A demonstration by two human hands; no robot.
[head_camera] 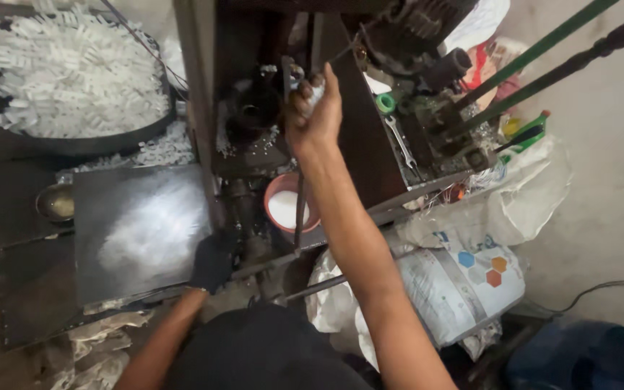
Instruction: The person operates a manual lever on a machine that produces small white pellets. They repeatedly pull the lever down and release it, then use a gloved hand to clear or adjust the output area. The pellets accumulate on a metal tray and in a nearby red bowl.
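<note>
Two hands are working at the dark press machine [269, 108]: the gloved left hand [212, 261], fingers curled, is resting at its lower left edge; beyond, the right hand [315, 108] is fisting a white-wrapped lever handle [314, 91] above the pink bowl [287, 209].

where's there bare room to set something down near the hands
The dark flat plate is mostly bare, bordered by the tray of white pieces, the small metal bowl and the gloved left hand. Around the right hand, pink cup and wrench it is crowded.
</note>
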